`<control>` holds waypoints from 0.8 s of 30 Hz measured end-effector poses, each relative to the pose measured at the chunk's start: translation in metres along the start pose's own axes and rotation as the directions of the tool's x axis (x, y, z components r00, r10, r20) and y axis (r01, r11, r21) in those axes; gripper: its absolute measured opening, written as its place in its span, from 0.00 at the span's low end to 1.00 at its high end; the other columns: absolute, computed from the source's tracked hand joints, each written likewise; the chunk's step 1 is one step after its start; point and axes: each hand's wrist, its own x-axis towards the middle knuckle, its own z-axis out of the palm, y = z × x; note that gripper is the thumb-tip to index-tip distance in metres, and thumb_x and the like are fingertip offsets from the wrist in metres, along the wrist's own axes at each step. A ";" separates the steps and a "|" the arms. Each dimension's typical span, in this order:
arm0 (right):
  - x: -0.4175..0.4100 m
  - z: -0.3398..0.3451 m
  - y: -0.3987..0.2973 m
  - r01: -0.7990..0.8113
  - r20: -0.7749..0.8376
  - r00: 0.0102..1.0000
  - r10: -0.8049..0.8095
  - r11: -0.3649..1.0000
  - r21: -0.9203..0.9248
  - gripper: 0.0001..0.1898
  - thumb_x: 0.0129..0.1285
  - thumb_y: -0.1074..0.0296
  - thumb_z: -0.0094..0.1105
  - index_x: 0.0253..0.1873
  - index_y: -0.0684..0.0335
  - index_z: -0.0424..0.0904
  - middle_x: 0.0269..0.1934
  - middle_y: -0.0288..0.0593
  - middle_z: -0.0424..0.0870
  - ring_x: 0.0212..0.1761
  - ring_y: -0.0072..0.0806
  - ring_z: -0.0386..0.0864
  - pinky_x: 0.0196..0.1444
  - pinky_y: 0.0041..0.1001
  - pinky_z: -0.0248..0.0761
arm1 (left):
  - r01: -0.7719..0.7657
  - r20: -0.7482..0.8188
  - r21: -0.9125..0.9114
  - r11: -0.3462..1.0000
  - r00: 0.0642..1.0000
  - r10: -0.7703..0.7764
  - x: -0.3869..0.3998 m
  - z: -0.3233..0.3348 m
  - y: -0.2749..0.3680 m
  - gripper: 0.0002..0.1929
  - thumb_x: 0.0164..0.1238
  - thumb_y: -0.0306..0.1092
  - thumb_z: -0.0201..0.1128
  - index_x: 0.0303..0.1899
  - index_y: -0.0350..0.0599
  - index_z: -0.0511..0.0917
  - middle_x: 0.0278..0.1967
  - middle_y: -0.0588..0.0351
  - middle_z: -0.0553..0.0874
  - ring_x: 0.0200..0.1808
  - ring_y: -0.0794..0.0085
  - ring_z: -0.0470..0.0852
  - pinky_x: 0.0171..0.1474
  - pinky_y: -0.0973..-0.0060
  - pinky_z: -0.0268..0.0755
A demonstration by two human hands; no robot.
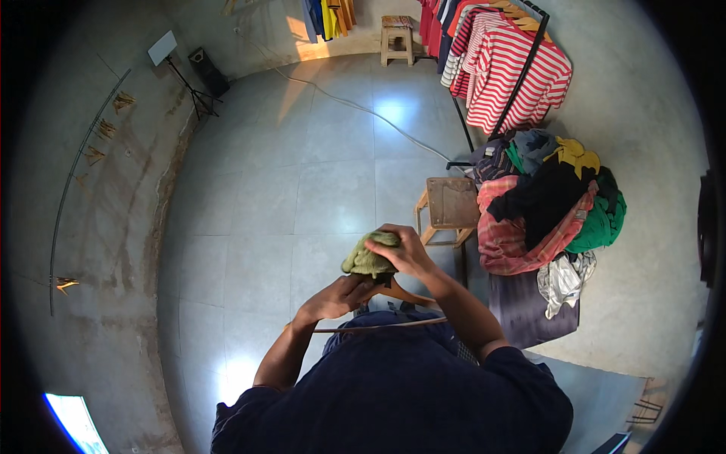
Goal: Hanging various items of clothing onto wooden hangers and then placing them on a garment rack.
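In front of my chest my right hand grips a bunched green cloth, the thumb pressed over its top. Just below, my left hand holds a wooden clothes hanger near its middle. One arm of the hanger slopes to the right under my right wrist, and its thin bar crosses before my dark shirt. A small black piece shows between the cloth and the hanger; what it is cannot be made out. My left fingertips are partly hidden beneath the cloth.
To the right, a wooden stool stands by a heap of clothes on a dark-covered surface. Beyond are a clothes rack with striped shirts, another stool and a cable across the floor. Hangers hang from a left wall rail.
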 end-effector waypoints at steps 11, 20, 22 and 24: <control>0.005 0.010 -0.001 0.193 -0.220 0.954 -0.201 0.979 -0.058 0.14 0.59 0.62 0.74 0.39 0.68 0.83 0.28 0.44 0.86 0.29 0.21 0.81 0.31 0.26 0.73 | -0.043 -0.004 -0.045 0.998 0.999 0.043 0.003 -0.001 -0.015 0.21 0.81 0.46 0.44 0.50 0.36 0.77 0.32 0.55 0.80 0.33 0.71 0.77 0.38 0.70 0.73; 0.024 -0.005 0.000 0.330 0.151 0.944 -0.294 0.864 -0.380 0.19 0.62 0.53 0.68 0.41 0.68 0.82 0.33 0.52 0.85 0.37 0.50 0.83 0.40 0.37 0.75 | -0.047 -0.016 0.063 0.997 0.999 0.048 0.002 0.002 -0.019 0.19 0.81 0.43 0.44 0.44 0.34 0.74 0.26 0.53 0.80 0.28 0.70 0.77 0.33 0.69 0.71; 0.025 -0.008 -0.011 0.097 0.193 0.978 -0.077 0.990 -0.097 0.18 0.64 0.54 0.67 0.40 0.67 0.82 0.32 0.52 0.85 0.36 0.39 0.84 0.41 0.34 0.74 | -0.017 -0.022 -0.020 1.000 1.000 0.017 0.002 -0.001 -0.020 0.19 0.82 0.44 0.43 0.48 0.36 0.76 0.29 0.54 0.81 0.30 0.71 0.76 0.35 0.70 0.71; 0.014 0.011 0.014 -0.042 -0.007 0.999 0.041 0.999 -0.025 0.18 0.65 0.54 0.67 0.42 0.69 0.82 0.32 0.52 0.85 0.34 0.33 0.83 0.38 0.32 0.73 | -0.001 0.009 0.030 1.000 1.000 0.001 0.004 -0.002 -0.026 0.18 0.80 0.41 0.45 0.50 0.35 0.76 0.30 0.49 0.81 0.32 0.65 0.79 0.37 0.67 0.72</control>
